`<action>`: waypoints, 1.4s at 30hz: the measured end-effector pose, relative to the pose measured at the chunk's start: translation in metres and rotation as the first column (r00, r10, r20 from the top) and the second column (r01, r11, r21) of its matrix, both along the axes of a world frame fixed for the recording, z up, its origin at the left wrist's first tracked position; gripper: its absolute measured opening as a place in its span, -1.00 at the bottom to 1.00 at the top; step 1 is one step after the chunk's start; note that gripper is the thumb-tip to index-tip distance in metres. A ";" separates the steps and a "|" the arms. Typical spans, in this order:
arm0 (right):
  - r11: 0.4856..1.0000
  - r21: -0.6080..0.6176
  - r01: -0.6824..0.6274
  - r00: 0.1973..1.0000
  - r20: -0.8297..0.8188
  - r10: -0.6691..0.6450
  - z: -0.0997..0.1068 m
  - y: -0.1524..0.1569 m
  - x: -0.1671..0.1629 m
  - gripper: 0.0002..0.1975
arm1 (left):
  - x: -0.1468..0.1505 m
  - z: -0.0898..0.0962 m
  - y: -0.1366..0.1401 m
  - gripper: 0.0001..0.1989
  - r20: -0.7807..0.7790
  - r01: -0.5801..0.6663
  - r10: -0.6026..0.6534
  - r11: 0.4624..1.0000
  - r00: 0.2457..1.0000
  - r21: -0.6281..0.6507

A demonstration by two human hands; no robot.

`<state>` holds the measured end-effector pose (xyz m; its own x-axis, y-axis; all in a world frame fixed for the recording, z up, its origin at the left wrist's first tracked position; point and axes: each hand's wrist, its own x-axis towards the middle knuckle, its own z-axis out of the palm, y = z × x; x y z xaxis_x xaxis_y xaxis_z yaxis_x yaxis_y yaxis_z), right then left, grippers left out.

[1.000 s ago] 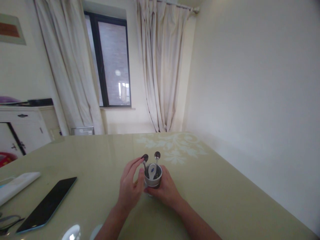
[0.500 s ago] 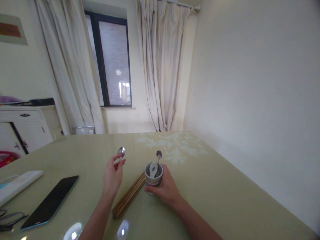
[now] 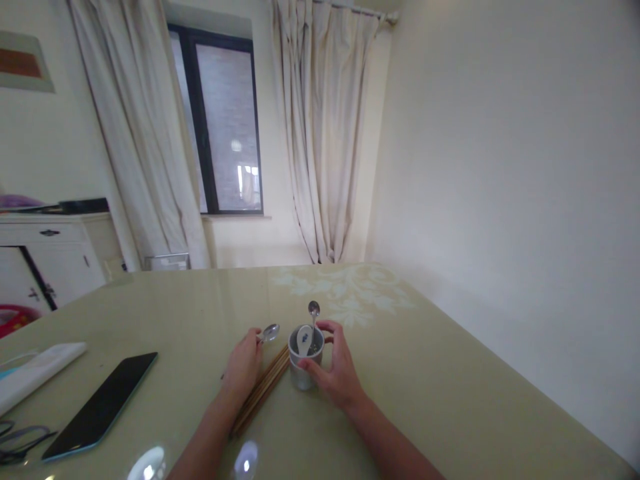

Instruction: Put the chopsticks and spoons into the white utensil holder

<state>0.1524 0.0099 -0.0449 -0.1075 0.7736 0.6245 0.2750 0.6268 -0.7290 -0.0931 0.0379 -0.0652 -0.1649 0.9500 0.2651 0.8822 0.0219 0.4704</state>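
Note:
My left hand (image 3: 244,365) is closed on a metal spoon (image 3: 271,332), whose bowl points right toward a grey cup (image 3: 303,377). Around the right side of that cup curl the fingers and thumb of my right hand (image 3: 336,370). Inside the cup stand a white ceramic spoon (image 3: 304,340) with a blue mark and a small metal spoon (image 3: 314,309) leaning upward. A bundle of wooden chopsticks (image 3: 263,392) lies on the table between my left hand and the cup, partly covered by that hand.
On the table's left lie a dark tablet or phone (image 3: 103,407), a white power strip-like object (image 3: 40,373) and eyeglasses (image 3: 23,443). The glossy green table (image 3: 450,373) meets a white wall (image 3: 525,200) on the right. Curtains (image 3: 325,133) hang behind.
My left hand has moved right and down, and its spoon has tilted from upright to nearly flat, nearer the cup. My right hand's fingers have shifted on the cup's rim.

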 end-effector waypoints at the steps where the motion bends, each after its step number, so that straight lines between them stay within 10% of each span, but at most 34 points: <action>1: 1.000 0.018 -0.005 1.000 -0.008 0.005 0.002 -0.001 0.000 -0.30 | 0.001 0.001 -0.001 -0.71 -0.016 0.008 -0.008 1.000 1.000 -0.006; 20: 1.000 0.022 -0.021 1.000 -0.008 0.022 0.007 0.006 0.003 -0.34 | 0.020 0.023 -0.019 -0.74 -0.161 0.032 -0.056 0.989 0.985 -0.148; 33: 0.999 0.027 -0.017 0.870 -0.493 0.028 0.032 0.006 0.024 -0.36 | 0.004 0.018 -0.014 -0.69 -0.269 -0.055 0.027 0.994 0.963 -0.099; 38: 0.999 0.031 0.024 0.783 -0.623 0.000 0.029 0.015 0.028 -0.42 | 0.010 0.024 -0.016 -0.67 -0.160 -0.019 0.040 0.991 0.986 0.130; 42: 0.993 0.097 -0.062 0.831 -0.546 0.106 0.031 0.007 0.022 -0.36 | 0.025 0.045 -0.030 -0.56 0.028 0.003 -0.019 0.878 0.999 0.479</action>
<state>0.1740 0.0165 -0.0141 0.2078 0.7277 0.6536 -0.2135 0.6858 -0.6957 -0.0681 0.0077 -0.0207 -0.1705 0.7103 0.6829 0.8661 -0.2225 0.4476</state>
